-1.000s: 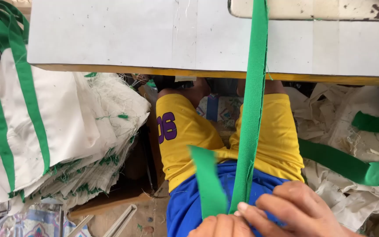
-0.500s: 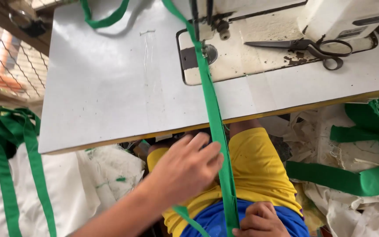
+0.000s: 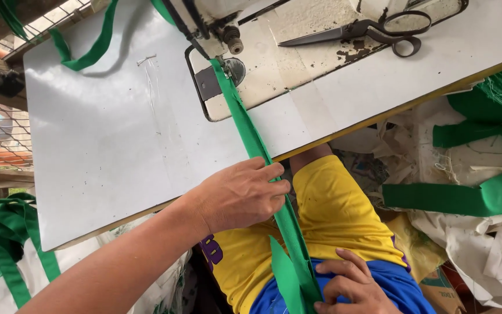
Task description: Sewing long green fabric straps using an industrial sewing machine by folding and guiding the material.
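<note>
Green strap [image 3: 251, 134] runs from the sewing machine [image 3: 228, 35] under my flat, open left hand [image 3: 242, 195] into my right hand's [image 3: 352, 288] closed fingers.

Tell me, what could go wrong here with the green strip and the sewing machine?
The left hand presses the green strip at the table edge while the right hand pinches it lower down; uneven pull might make it feed crooked under the presser foot. If the left hand follows the strip upward, fingers could get close to the needle area. The scissors lie open-bladed on the machine bed; vibration might shift them.
</note>
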